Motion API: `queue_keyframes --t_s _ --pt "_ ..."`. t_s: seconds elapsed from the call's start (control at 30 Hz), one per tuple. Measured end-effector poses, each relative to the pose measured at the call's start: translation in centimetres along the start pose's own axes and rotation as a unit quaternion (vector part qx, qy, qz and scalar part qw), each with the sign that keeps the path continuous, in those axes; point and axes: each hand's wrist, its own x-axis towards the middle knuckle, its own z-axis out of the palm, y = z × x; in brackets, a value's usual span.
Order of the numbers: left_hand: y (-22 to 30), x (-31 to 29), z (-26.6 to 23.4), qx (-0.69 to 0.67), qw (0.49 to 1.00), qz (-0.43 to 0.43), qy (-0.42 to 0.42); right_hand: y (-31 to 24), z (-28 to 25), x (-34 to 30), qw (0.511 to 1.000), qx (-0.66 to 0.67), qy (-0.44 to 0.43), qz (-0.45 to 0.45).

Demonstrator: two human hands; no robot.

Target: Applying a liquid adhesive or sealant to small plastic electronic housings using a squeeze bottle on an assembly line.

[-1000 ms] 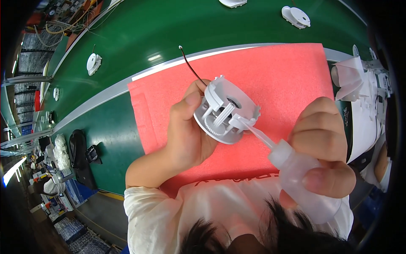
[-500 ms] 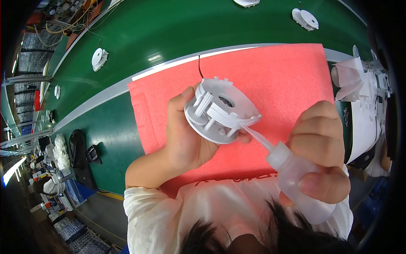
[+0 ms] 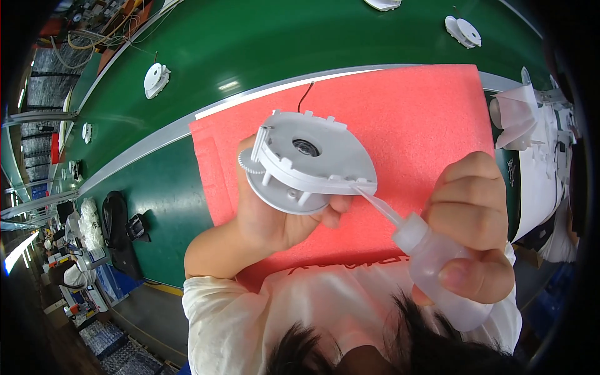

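My left hand (image 3: 269, 219) is closed around a white plastic housing (image 3: 331, 159), gripping it from below and behind. The housing has a flat curved top with a dark round hole, a small toothed gear (image 3: 250, 162) at its left side, a round lower plate and a thin dark wire at its far edge. In my right hand (image 3: 472, 212) is a translucent squeeze bottle (image 3: 447, 278), held tilted. Its narrow pointed nozzle reaches up and left to the housing's right front edge; the tip appears to touch it. Some left fingers are hidden behind the housing.
Pink foam sheet (image 3: 425, 119) lies under my hands on the green table. Beyond it runs a green belt (image 3: 250, 37) carrying similar white housings (image 3: 156, 81). A black strap-like item (image 3: 115, 219) lies at the left. Racks with white sheets (image 3: 540, 169) stand at the right.
My left hand has turned the housing, so its flat top faces me more and it sits further left. The housings on the belt have moved right. My right hand and bottle barely moved.
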Motion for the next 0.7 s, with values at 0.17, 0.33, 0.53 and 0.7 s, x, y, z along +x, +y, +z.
queue_keyframes --t_s 0.17,0.33,0.53,0.7 --pt "0.1 -0.5 -0.3 0.055 0.998 0.031 -0.004 0.0 0.6 -0.4 1.000 -0.003 0.010 -0.007" --pt "-0.5 -0.7 -0.2 0.070 0.991 0.070 0.090 0.4 1.1 -1.2 0.999 -0.007 0.024 -0.045" --pt "-1.2 0.6 2.8 0.019 0.997 -0.007 -0.078 0.5 -2.7 0.0 0.992 0.002 0.082 -0.098" --pt "0.2 8.7 6.2 0.591 0.746 0.275 0.135 1.9 -10.0 -1.3 0.993 -0.004 0.084 -0.082"
